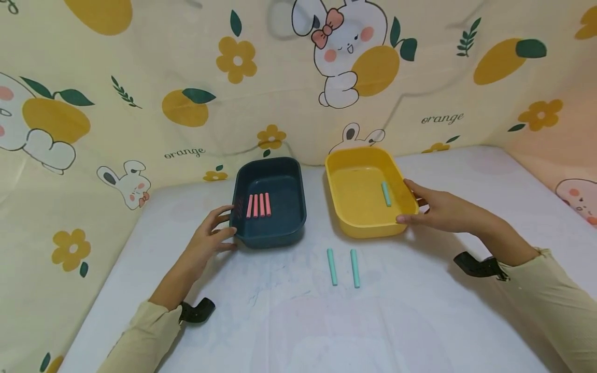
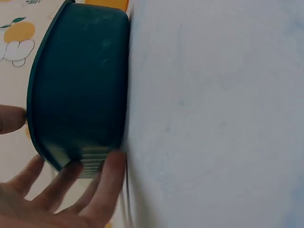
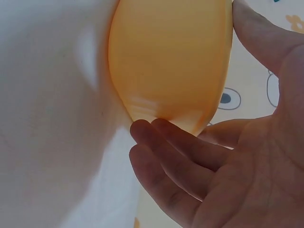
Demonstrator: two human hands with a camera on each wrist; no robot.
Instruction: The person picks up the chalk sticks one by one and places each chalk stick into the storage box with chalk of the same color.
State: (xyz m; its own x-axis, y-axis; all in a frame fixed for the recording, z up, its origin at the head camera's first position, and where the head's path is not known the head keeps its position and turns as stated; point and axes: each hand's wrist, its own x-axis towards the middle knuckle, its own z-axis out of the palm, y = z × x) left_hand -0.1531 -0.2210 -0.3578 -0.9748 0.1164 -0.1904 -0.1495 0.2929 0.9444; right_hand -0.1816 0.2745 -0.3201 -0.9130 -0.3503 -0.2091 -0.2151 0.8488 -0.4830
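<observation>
My left hand [image 1: 203, 242] touches the left side of a dark blue plastic basket [image 1: 268, 241], its fingers spread along the wall. The left wrist view shows the fingertips [image 2: 114, 164] low on the ribbed end of that basket. Several pink chalk sticks [image 1: 255, 205] lie side by side inside it. On the right, my right hand [image 1: 440, 210] rests against a yellow basket [image 1: 370, 231], with the thumb at the rim and loosely extended fingers [image 3: 175, 166] by its side. One mint-green chalk stick [image 1: 386, 194] lies in the yellow basket.
Two more mint-green chalk sticks, a left one [image 1: 332, 267] and a right one [image 1: 355, 268], lie on the white tabletop [image 1: 280, 321] before the yellow basket. A cream cloth [image 1: 289, 98] printed with rabbits and oranges hangs behind the baskets.
</observation>
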